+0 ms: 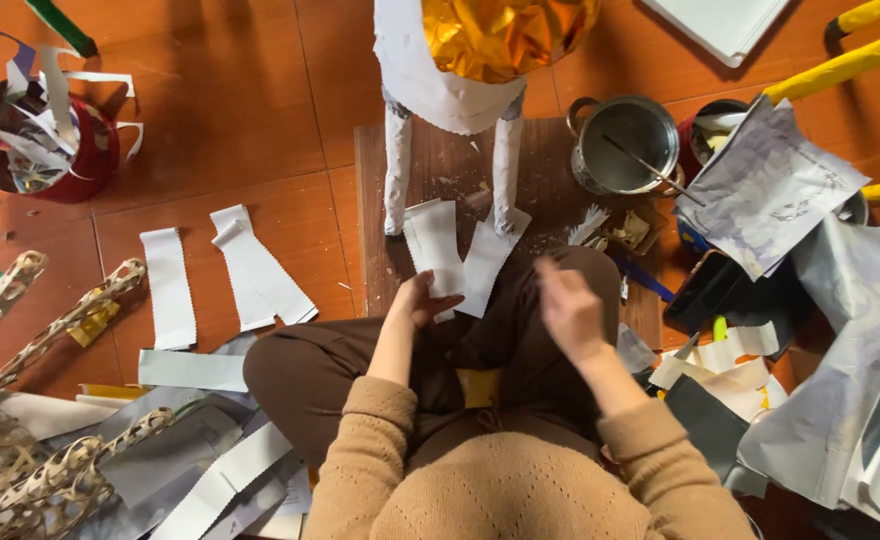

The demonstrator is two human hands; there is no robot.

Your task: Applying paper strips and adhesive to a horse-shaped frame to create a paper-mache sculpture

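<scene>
Tan sweater [480,480] nearest; left hand [415,300] grip pinching white paper strips [455,255]; right hand [568,305] blurred, grip unclear, above wooden board [440,165].

The person wears a tan knitted sweater [520,470] with ribbed cuffs and dark brown, seemingly plain trousers [320,365].

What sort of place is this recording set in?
Probably a home craft spot on a tiled floor, used for papier-mache figure making. The left hand touches white paper strips beside a paper-covered figure on a wooden board; a metal pot stands close by.
</scene>
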